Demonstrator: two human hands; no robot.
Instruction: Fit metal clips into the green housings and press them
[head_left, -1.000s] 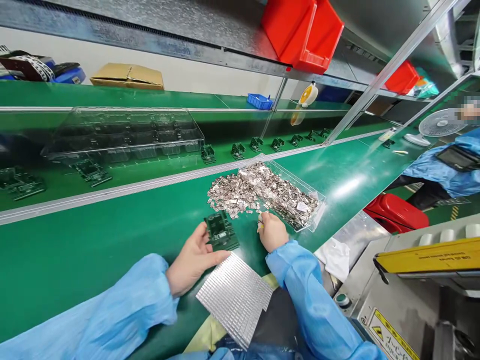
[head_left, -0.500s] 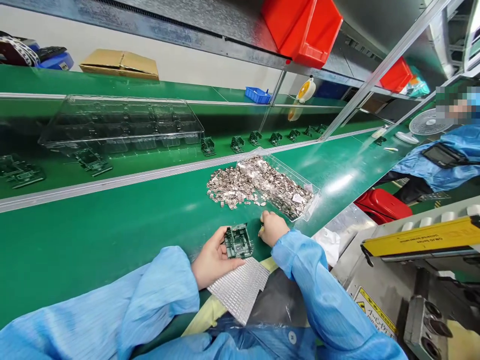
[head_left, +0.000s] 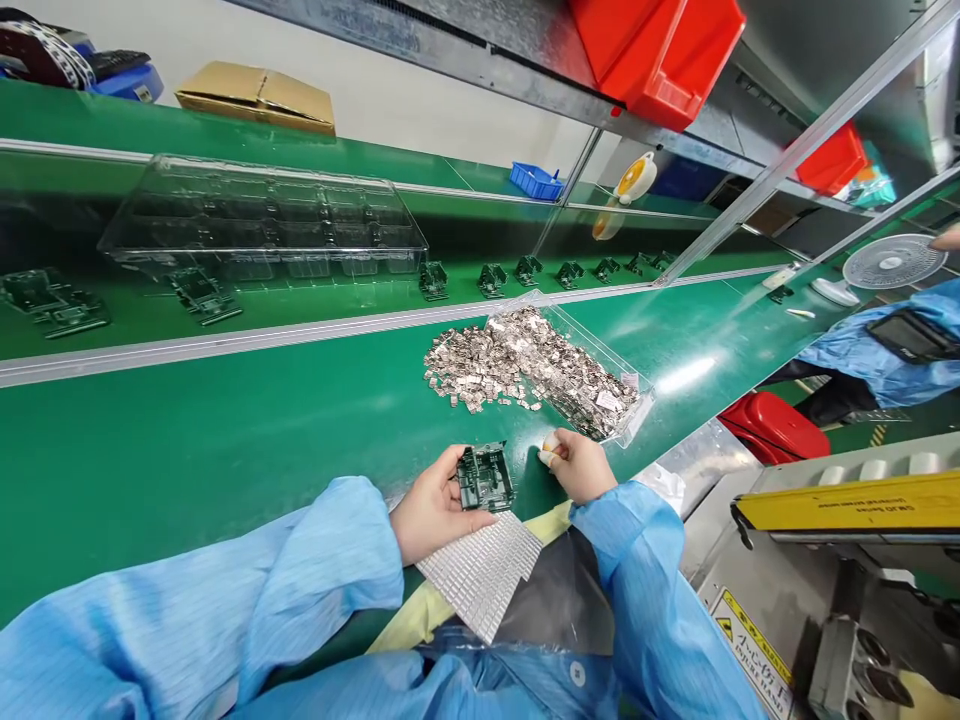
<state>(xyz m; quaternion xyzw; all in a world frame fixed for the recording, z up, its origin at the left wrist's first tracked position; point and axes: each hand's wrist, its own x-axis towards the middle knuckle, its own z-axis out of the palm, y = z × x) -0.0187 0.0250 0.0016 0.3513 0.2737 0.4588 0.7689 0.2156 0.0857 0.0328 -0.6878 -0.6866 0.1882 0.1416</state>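
My left hand (head_left: 433, 508) grips a dark green circuit-board-like part (head_left: 486, 478) by its left side, thumb at the lower edge and fingers behind. Below that hand, and partly covered by it, a silver sheet marked into small squares (head_left: 486, 570) slants over my lap. To the right of the part, apart from it, my right hand (head_left: 583, 465) is closed in a pinch, with pale covers on its fingertips. A tiny dark thing shows at the pinch, too small to name. Beyond both hands lies a heap of small metal pieces (head_left: 476, 368), spilling from a clear plastic tray (head_left: 637, 425).
Similar green parts (head_left: 433, 281) stand in a row along the back strip, near a clear compartment tray (head_left: 262, 235). A red bin (head_left: 664, 60) sits on the shelf above. At right are a yellow-fronted machine (head_left: 847, 505) and a person in blue (head_left: 885, 345) beside a fan (head_left: 892, 262).
My right hand has moved a little to the right, away from the green part, and its covered fingertips now show. My left hand still holds the part. The view has shifted slightly.
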